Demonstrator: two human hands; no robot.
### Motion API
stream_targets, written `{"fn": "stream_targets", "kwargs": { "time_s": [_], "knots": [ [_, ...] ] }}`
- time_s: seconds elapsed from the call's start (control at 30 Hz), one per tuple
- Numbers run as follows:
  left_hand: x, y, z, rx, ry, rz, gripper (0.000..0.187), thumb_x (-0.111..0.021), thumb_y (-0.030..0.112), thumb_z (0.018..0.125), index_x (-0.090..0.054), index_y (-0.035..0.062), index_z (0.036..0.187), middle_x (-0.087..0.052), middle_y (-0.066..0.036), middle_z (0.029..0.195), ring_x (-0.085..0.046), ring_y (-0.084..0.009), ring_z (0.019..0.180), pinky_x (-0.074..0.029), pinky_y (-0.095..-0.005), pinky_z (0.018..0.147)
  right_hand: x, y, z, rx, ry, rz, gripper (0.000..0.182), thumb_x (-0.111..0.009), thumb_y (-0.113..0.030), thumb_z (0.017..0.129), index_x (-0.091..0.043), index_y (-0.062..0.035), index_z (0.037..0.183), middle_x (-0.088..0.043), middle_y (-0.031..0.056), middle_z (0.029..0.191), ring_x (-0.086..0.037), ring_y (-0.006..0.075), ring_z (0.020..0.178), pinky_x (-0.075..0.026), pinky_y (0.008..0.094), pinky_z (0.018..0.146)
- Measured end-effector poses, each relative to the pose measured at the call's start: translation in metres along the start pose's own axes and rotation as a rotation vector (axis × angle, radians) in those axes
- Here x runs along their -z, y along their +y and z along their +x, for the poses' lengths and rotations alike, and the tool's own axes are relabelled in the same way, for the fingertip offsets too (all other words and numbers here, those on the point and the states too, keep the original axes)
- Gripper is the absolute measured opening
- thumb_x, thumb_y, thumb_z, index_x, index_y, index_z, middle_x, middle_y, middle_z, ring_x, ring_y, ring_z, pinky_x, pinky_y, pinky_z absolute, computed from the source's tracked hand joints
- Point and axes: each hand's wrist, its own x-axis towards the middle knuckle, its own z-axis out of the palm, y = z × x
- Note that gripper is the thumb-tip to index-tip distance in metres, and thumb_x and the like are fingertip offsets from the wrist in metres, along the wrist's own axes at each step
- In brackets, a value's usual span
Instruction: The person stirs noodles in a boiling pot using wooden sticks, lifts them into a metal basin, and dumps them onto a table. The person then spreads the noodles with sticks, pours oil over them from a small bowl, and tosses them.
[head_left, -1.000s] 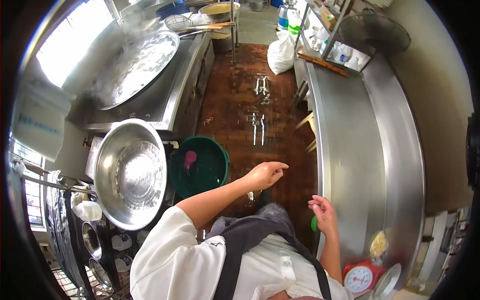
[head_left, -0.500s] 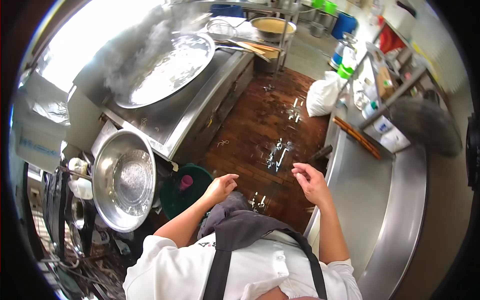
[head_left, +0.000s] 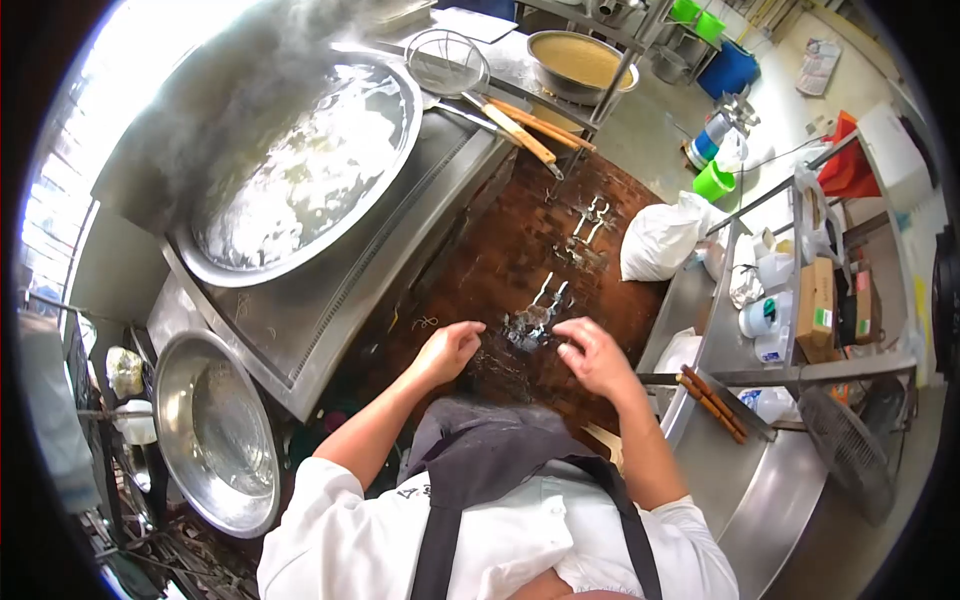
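Note:
Both hands hang in the air over the wet brown floor (head_left: 500, 250), in front of the dark apron (head_left: 485, 445). My left hand (head_left: 448, 353) has its fingers loosely curled, with nothing seen in it. My right hand (head_left: 592, 355) is half open, fingers apart and empty. Ahead on the left, a very large steaming pan of bubbling liquid (head_left: 300, 165) sits on a steel stove (head_left: 355, 290). Wooden-handled tools (head_left: 520, 132) and a wire strainer (head_left: 445, 62) lie beside the pan, beyond my reach.
A steel basin (head_left: 218, 430) stands at the lower left. On the right are a steel sink (head_left: 745, 500), wooden rods (head_left: 712, 402), a fan (head_left: 848, 450) and a shelf with bottles and boxes (head_left: 818, 310). A white sack (head_left: 662, 240) and a bowl of tan contents (head_left: 580, 62) are farther ahead.
The view has moved forward, so the stove, pan and right shelf appear larger and nearer. My hands have drawn slightly closer together, and the green bucket is now mostly hidden.

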Motion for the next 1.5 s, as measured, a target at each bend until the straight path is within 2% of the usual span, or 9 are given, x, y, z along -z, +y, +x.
{"fn": "stream_targets", "kwargs": {
  "time_s": [0.1,0.4,0.53,0.6,0.7,0.87,1.17,1.4,1.5],
  "knots": [
    [0.021,0.029,0.088,-0.055,0.031,-0.036,0.032,-0.063,0.019,0.095,-0.065,0.0019,0.122,-0.072,-0.008,0.089,-0.067,-0.0161,0.081,-0.053,-0.0323,0.075,0.046,0.048,0.066,-0.003,0.148,-0.08,0.028,-0.066,-0.009,0.088,-0.064,-0.0025,0.115,-0.063,0.0173,0.115,-0.061,0.0361,0.11,-0.049,0.0406,0.097],
    [-0.034,0.025,0.304,0.481,-0.065,-0.932,0.076,-0.061,0.044,0.099,-0.024,0.0076,0.154,-0.058,-0.014,0.122,-0.068,-0.0232,0.088,-0.059,-0.0389,0.076,0.101,0.258,0.359,0.028,0.263,-0.522,0.048,-0.072,-0.014,0.082,-0.057,-0.0019,0.126,-0.06,0.0184,0.12,-0.057,0.0386,0.112,-0.049,0.0452,0.096],
    [-0.079,0.0,0.402,0.575,0.028,-1.072,0.103,-0.071,0.053,0.089,-0.011,0.0038,0.158,-0.047,-0.022,0.138,-0.055,-0.0347,0.12,-0.055,-0.0503,0.09,0.105,0.304,0.474,-0.098,0.144,-0.618,0.071,-0.075,-0.02,0.081,-0.043,-0.005,0.142,-0.057,0.0176,0.121,-0.054,0.0367,0.118,-0.05,0.0466,0.098],
    [-0.094,-0.01,0.452,0.606,0.061,-1.123,0.121,-0.079,0.05,0.083,0.004,0.0051,0.159,-0.031,-0.023,0.155,-0.031,-0.0429,0.143,-0.046,-0.0585,0.101,0.104,0.321,0.513,-0.156,0.076,-0.68,0.076,-0.076,-0.022,0.08,-0.039,-0.0059,0.145,-0.057,0.0168,0.12,-0.054,0.0358,0.119,-0.05,0.0458,0.098],
    [-0.114,-0.02,0.507,0.625,0.1,-1.153,0.105,-0.08,0.039,0.085,-0.011,0.0075,0.157,-0.031,-0.019,0.154,-0.027,-0.0411,0.146,-0.043,-0.0606,0.103,0.091,0.36,0.54,-0.13,-0.012,-0.631,0.076,-0.074,-0.022,0.083,-0.035,-0.0049,0.146,-0.058,0.0209,0.119,-0.062,0.0394,0.107,-0.055,0.0474,0.089],
    [-0.15,-0.037,0.549,0.601,0.181,-1.437,0.069,-0.078,0.008,0.084,-0.037,-0.0025,0.139,-0.051,-0.019,0.13,-0.056,-0.0344,0.121,-0.052,-0.0506,0.099,0.101,0.393,0.527,-0.091,-0.115,-0.507,0.073,-0.073,-0.019,0.081,-0.037,-0.0043,0.142,-0.059,0.0252,0.117,-0.066,0.0435,0.097,-0.056,0.0495,0.084],
    [-0.15,-0.037,0.56,0.566,0.248,-1.452,0.041,-0.07,-0.007,0.084,-0.051,-0.0051,0.12,-0.061,-0.016,0.113,-0.066,-0.0287,0.102,-0.057,-0.0423,0.093,0.268,0.438,0.389,-0.295,0.055,-0.583,0.028,-0.07,-0.01,0.07,-0.057,-0.0063,0.096,-0.067,0.0205,0.089,-0.063,0.0475,0.087,-0.051,0.0549,0.075],
    [-0.14,-0.034,0.542,0.702,0.061,-1.226,0.054,-0.068,-0.003,0.087,-0.049,0.004,0.136,-0.061,-0.013,0.123,-0.068,-0.0279,0.1,-0.057,-0.0421,0.086,0.367,0.49,0.248,-0.363,0.276,-0.777,0.027,-0.07,-0.013,0.067,-0.059,-0.0082,0.091,-0.065,0.0177,0.081,-0.063,0.0444,0.077,-0.048,0.0539,0.067],
    [-0.129,-0.034,0.515,0.761,-0.278,-0.713,0.048,-0.068,0.018,0.093,-0.053,0.0034,0.135,-0.071,-0.009,0.094,-0.07,-0.0218,0.082,-0.059,-0.0354,0.07,0.356,0.457,0.247,-0.227,0.357,-0.718,0.029,-0.07,-0.014,0.068,-0.06,-0.009,0.095,-0.064,0.0164,0.081,-0.062,0.0433,0.077,-0.048,0.0527,0.066]
  ]
}}
